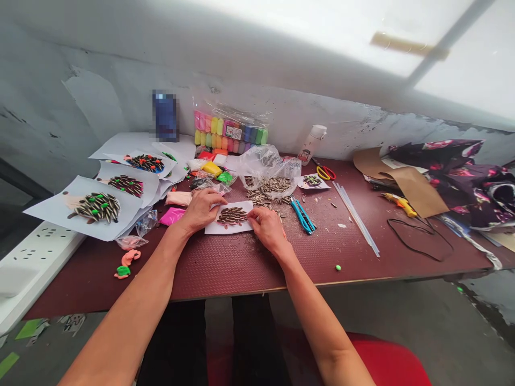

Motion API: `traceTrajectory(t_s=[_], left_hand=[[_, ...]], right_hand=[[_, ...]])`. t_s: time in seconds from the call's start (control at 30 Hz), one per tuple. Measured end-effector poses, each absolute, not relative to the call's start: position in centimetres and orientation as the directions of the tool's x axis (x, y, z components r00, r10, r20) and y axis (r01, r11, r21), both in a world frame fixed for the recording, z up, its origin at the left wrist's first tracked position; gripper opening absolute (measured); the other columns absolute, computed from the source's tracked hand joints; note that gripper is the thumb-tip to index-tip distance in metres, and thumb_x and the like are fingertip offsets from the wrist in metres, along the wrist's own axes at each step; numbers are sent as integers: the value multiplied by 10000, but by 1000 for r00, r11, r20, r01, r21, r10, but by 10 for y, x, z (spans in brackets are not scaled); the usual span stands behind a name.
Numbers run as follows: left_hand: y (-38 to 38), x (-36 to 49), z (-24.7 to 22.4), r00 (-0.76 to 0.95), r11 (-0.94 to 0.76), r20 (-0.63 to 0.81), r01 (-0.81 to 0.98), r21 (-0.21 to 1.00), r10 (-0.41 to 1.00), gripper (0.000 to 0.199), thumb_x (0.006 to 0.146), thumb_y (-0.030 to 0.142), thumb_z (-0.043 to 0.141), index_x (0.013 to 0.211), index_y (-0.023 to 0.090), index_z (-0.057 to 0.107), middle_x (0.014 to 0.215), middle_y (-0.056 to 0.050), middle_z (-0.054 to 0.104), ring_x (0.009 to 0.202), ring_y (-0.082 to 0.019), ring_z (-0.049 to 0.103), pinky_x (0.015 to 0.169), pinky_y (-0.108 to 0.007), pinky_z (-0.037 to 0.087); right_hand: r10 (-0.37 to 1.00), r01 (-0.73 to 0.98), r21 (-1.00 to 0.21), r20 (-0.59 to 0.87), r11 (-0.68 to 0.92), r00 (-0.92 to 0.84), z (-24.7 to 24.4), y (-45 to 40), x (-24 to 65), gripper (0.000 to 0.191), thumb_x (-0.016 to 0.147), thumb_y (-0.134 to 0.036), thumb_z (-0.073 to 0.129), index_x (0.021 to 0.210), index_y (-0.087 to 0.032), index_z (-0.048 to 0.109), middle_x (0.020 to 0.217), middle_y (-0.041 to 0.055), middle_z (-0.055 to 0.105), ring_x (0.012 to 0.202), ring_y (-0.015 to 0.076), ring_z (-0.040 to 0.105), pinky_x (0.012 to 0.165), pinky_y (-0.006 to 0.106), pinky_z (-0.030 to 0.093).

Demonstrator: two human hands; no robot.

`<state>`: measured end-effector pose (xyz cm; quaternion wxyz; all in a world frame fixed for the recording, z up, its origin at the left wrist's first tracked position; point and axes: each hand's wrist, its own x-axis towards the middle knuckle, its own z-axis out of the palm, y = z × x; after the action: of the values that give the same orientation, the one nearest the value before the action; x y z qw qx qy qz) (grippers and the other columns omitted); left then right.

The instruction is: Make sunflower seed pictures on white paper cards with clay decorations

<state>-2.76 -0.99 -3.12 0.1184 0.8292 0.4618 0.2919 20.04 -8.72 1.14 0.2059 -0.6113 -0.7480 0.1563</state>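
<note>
A small white sheet of paper lies before me, bearing a hedgehog picture whose spines are striped sunflower seeds. My left hand grips the sheet at its upper left edge, fingers closed. At the right edge, my right hand pinches the paper between thumb and fingers. Just behind it, a pile of sunflower seeds spills from a clear plastic bag. Packets of modelling clay, one pink and one peach, sit close to my left hand.
Finished-looking hedgehog sheets overlap at left, beside a white power strip. A blue utility knife, scissors, glue sticks, a bottle and a yellow glue gun with its cord lie rightward. Coloured clay packs stand behind.
</note>
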Motion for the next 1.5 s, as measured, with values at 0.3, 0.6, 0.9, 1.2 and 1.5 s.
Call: traceTrajectory(t_s=[0.3, 0.6, 0.9, 1.2, 1.5], left_hand=[[-12, -26, -31, 398, -548, 384, 693, 469, 833, 274, 803, 168, 565, 923, 262, 792, 1044, -66, 752, 1106, -276, 614, 1008, -479, 454], [-10, -27, -33, 405, -550, 379, 690, 471, 832, 276, 804, 174, 568, 941, 267, 789, 1052, -71, 752, 1108, -282, 609, 1008, -489, 453], [-10, -27, -33, 401, -548, 383, 694, 466, 832, 281, 806, 179, 565, 946, 268, 792, 1054, -72, 743, 1103, -281, 615, 1004, -478, 453], [-10, -27, -32, 401, -545, 375, 688, 479, 836, 286, 795, 172, 575, 953, 271, 792, 1072, -74, 739, 1115, -287, 611, 1010, -490, 453], [-9, -26, -32, 399, -542, 373, 696, 470, 837, 271, 801, 192, 574, 936, 274, 794, 1023, -70, 750, 1089, -279, 621, 990, -477, 464]], right_hand=[[983, 853, -490, 109, 181, -146, 15, -87, 199, 157, 911, -149, 594, 908, -214, 737, 938, 28, 735, 883, 161, 641, 788, 256, 412], [983, 900, -395, 82, 184, -165, 15, -90, 192, 179, 965, -204, 567, 949, -230, 743, 1016, 39, 729, 930, 168, 650, 805, 260, 405], [983, 939, -293, 43, 182, -177, 17, -90, 187, 232, 1012, -257, 520, 965, -240, 747, 997, 46, 704, 887, 164, 632, 795, 265, 376], [975, 945, -239, 67, 223, -213, 13, -89, 187, 245, 1012, -245, 508, 941, -247, 742, 951, 44, 669, 828, 158, 598, 706, 255, 337], [973, 940, -252, 72, 230, -218, 10, -89, 186, 237, 1010, -233, 509, 947, -246, 737, 955, 41, 668, 821, 152, 596, 673, 247, 333]])
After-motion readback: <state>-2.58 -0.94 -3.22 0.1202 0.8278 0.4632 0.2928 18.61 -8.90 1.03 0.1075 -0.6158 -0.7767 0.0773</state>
